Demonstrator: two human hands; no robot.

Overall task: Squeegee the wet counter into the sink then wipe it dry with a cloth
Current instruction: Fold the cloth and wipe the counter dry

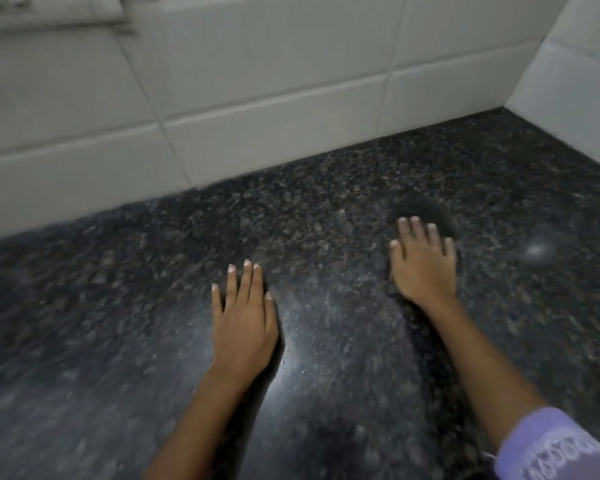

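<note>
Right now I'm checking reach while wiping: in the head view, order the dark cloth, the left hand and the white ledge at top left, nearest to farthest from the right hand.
1. The dark cloth: under the right hand, touching it.
2. The left hand: to its left, flat on the counter.
3. The white ledge: top left on the tiled wall, farthest.

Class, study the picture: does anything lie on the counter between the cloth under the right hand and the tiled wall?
Nothing visible does. The right hand presses the dark cloth flat, and only bare counter lies between it and the tiled wall. The left hand rests off to the side.
</note>
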